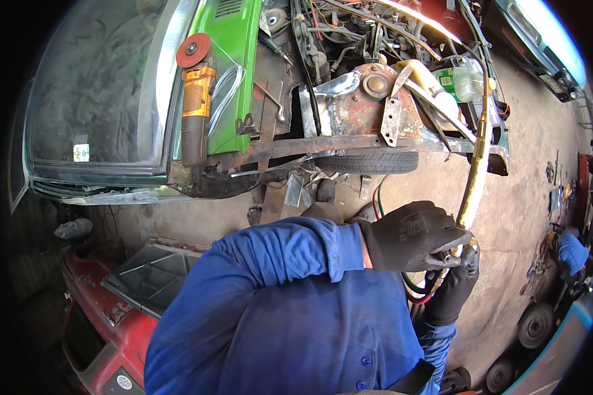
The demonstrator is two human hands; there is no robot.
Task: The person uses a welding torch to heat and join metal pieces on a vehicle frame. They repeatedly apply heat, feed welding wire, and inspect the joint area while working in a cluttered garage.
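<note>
Left hand: the left hand, in a dark knitted glove, has its fingers curled in a narrow grip on the fittings at the torch's lower end.
Right hand: the right hand, gloved alike, closes round the same end from below and right; its palm side is hidden, so the full contact cannot be told.
Torch: the torch rises from both hands, tilted slightly right; a long, slim tube of worn yellow metal, thicker and scuffed toward the grip, narrower above.
Hoses: red and green hoses, smooth and looped, hang below the torch's fittings.
Tyre: the tyre, black ribbed rubber, lies left of the torch.
Bodywork: rust-mottled metal with bare shiny patches, left of the torch.
Bottle: a clear bottle, green-labelled, just left of the torch's upper part.
Grinder: a grinder, orange and dark, cylindrical with a round red disc, far left of the torch.
Wire: pale wire in a loose coil, between grinder and torch.
</note>
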